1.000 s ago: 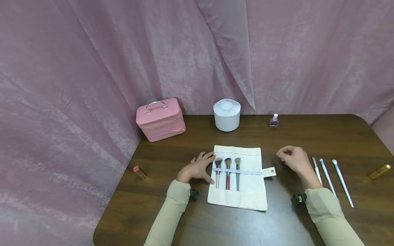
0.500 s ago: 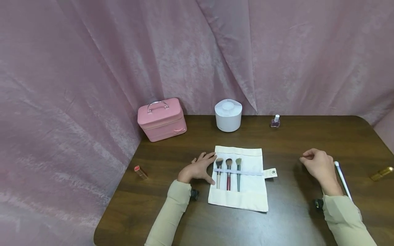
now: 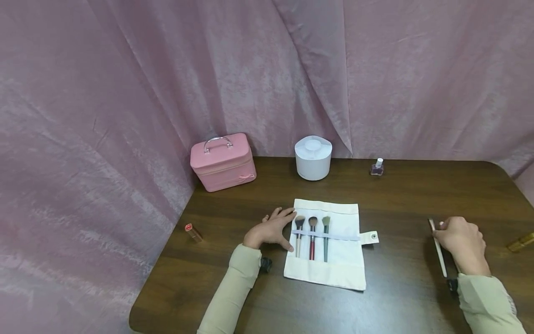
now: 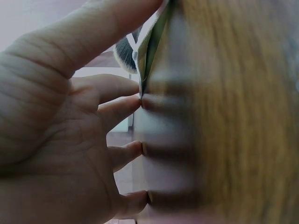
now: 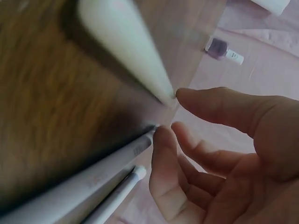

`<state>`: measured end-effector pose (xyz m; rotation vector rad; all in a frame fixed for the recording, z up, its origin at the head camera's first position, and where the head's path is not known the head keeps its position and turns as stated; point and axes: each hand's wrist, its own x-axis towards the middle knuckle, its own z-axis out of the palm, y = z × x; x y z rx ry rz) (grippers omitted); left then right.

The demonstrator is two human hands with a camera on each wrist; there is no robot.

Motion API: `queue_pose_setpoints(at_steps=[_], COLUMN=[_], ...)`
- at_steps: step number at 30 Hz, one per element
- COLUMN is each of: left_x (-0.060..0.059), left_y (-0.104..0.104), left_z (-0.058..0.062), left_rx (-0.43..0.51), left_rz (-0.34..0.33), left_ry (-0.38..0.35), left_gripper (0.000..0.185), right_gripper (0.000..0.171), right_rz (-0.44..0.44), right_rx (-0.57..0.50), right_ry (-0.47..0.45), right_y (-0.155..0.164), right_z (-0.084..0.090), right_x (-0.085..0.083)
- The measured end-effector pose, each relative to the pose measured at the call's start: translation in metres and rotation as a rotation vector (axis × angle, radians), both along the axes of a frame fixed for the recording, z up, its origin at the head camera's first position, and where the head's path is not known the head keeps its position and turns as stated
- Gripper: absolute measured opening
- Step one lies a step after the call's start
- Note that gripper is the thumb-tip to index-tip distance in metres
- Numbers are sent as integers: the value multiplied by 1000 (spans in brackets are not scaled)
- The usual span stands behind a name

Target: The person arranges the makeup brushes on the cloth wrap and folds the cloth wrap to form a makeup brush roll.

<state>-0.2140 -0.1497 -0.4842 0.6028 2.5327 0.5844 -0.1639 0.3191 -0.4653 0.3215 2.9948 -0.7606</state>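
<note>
An off-white cloth brush roll (image 3: pixel 344 260) lies unrolled on the table, with three makeup brushes under its elastic band: a pale-handled one (image 3: pixel 298 246), a red-handled one (image 3: pixel 312 248) and a green-handled one (image 3: pixel 326 246). My left hand (image 3: pixel 271 234) is spread at the roll's left edge, fingertips down on the edge and table. At the right, my right hand (image 3: pixel 463 243) is over loose brushes. Its thumb tip is right at a white-handled brush (image 5: pixel 124 42); the index fingertip is by a second brush (image 5: pixel 88 175), with a gap between them. A third brush (image 5: pixel 119 193) lies beyond.
At the back stand a pink cosmetic case (image 3: pixel 223 162), a white round container (image 3: pixel 313 160) and a purple nail polish bottle (image 3: pixel 377 168). A lipstick (image 3: pixel 193 233) lies left, a gold tube (image 3: pixel 520 243) far right. Pink curtain (image 3: pixel 250 69) hangs behind the table.
My right hand has moved rightward from beside the roll's snap tab to over the loose brushes, covering some of them in the head view. The left hand keeps its place on the roll.
</note>
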Motion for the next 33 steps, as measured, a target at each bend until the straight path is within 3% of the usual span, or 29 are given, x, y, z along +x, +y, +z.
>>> queue_pose_setpoints(at_steps=[5,14,20,23,29,33], left_x=[-1,-1,0,1,0,0], left_y=[0,1,2,1,1,2], left_z=[0,-1,1,1,0,0], left_rx=[4,-1,0,1,-13,-18], left_rz=[0,5,6,9,2,0], left_ry=[-4,0,-1,-2,4,4], left_gripper=[108,109,108,108,108,108], right_gripper=[34,28,25,31,35,37], right_rz=[50,69,97,90,42,19], right_rx=[-4,-6,-80,-179,-488,-579], right_ry=[-25,-72,-122,-100,-60,-13], right_y=[1,1,1,-5,-22,-34], right_z=[-3,2,10,10,8,9], right_x=[2,-2,-9,-13,-16,-20])
